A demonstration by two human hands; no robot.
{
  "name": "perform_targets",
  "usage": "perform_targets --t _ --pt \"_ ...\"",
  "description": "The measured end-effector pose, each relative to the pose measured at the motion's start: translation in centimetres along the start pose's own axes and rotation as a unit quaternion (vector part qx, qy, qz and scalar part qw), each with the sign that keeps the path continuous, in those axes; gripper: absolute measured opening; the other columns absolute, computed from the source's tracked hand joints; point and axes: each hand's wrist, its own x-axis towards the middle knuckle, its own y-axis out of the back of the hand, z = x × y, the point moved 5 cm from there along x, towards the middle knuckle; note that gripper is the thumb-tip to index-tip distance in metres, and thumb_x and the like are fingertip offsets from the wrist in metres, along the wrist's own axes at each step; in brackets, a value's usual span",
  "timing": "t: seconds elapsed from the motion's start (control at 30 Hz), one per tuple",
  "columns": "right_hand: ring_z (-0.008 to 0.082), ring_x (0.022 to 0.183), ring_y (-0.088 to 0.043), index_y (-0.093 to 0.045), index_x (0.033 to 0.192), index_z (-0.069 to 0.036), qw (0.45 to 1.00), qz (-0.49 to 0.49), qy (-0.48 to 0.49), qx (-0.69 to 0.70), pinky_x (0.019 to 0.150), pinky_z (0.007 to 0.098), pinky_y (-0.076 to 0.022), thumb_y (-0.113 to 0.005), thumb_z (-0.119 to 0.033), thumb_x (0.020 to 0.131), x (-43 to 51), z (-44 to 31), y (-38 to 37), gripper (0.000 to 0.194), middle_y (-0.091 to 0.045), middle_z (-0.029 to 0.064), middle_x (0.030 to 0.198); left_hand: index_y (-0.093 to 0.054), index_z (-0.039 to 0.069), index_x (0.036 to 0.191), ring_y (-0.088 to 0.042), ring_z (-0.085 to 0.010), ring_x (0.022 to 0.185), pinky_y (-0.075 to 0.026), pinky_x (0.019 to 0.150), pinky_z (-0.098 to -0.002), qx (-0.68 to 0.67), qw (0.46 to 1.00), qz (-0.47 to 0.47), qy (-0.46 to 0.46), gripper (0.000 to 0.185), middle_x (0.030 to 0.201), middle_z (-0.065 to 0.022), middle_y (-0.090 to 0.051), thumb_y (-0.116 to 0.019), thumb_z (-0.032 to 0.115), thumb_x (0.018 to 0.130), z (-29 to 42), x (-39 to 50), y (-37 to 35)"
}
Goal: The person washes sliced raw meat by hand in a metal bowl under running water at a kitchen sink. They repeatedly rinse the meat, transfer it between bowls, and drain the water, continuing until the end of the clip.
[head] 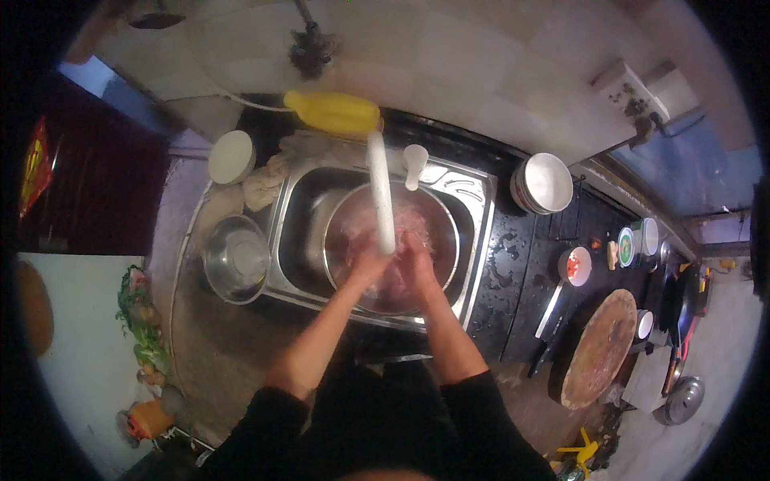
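A large round metal basin [448, 237] sits in a stainless steel sink [307, 222], holding reddish water and pink pieces that look like raw meat. Both my hands are down in it, wrists close together. My left hand [370, 264] is at the basin's middle, partly behind the white faucet spout [380, 198]. Just right of the spout is my right hand [417, 255]. Water and blur hide the fingers of both, so what they hold cannot be told. The faucet's white lever [415, 165] stands behind the basin.
Left of the sink are an empty metal bowl [236, 258] and a pale bowl [231, 157]. A yellow bottle [337, 112] lies behind. On the right counter are stacked white bowls [546, 182], a small pan with red pieces [575, 267], a knife [547, 349] and a round wooden chopping board [601, 349].
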Motion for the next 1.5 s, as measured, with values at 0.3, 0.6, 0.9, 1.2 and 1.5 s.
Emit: perform_targets --t 0.3,0.6,0.9,1.2,1.5 --pt "0.0181 0.099 -0.056 -0.047 0.132 -0.009 0.997 0.065 -0.029 -0.026 0.089 0.0358 -0.0439 -0.048 -0.026 0.095 -2.7 2.3 -1.2 0.041 -0.058 0.0056 0.111 -0.058 0.006 0.097 -0.058 -0.0214 0.062 -0.045 0.048 -0.0319 -0.264 0.95 -0.034 0.163 0.014 0.08 -0.0098 -0.064 -0.058 0.012 0.085 -1.9 0.6 -0.4" --pt "0.0254 0.085 -0.059 -0.057 0.106 -0.004 0.864 0.123 0.261 -0.412 0.075 0.0382 -0.0491 -0.054 -0.006 0.083 2.5 0.6 4.9 0.023 -0.06 0.0108 0.094 -0.052 0.004 0.089 -0.047 -0.0144 0.049 -0.032 0.041 -0.0245 -0.499 0.833 -0.033 0.239 0.003 0.062 -0.0078 -0.05 -0.051 0.005 0.086 2.0 0.0 -2.0" --pt "0.0353 0.088 -0.058 -0.058 0.111 -0.007 0.584 0.13 0.176 -0.782 0.076 0.0467 -0.0479 -0.06 -0.017 0.079 2.7 0.1 1.8 0.033 -0.06 0.0149 0.094 -0.056 0.006 0.087 -0.051 -0.0138 0.062 -0.04 0.05 -0.0263 -0.406 0.83 -0.066 0.376 0.011 0.071 -0.0049 -0.052 -0.053 0.016 0.091 -4.6 -0.7 -0.2" --pt "0.0161 0.075 -0.059 -0.056 0.107 -0.003 0.98 -0.008 -0.096 -0.172 0.06 0.0297 -0.0488 -0.047 -0.011 0.092 -1.1 0.8 -3.1 0.018 -0.061 0.0078 0.081 -0.062 0.007 0.093 -0.056 -0.015 0.067 -0.045 0.059 -0.0277 -0.543 0.772 -0.203 0.26 0.016 0.074 -0.0032 -0.056 -0.063 0.022 0.087 -0.3 -1.1 3.1" --pt "0.0227 0.09 -0.063 -0.058 0.109 -0.004 0.998 -0.01 0.03 -0.053 0.069 0.0332 -0.0509 -0.059 -0.023 0.091 -1.6 3.1 -2.7 0.027 -0.061 0.0106 0.101 -0.064 0.013 0.092 -0.049 -0.0098 0.051 -0.035 0.041 -0.0231 -0.456 0.843 -0.186 0.217 0.023 0.067 0.0015 -0.055 -0.071 0.032 0.081 -1.8 0.3 1.3"
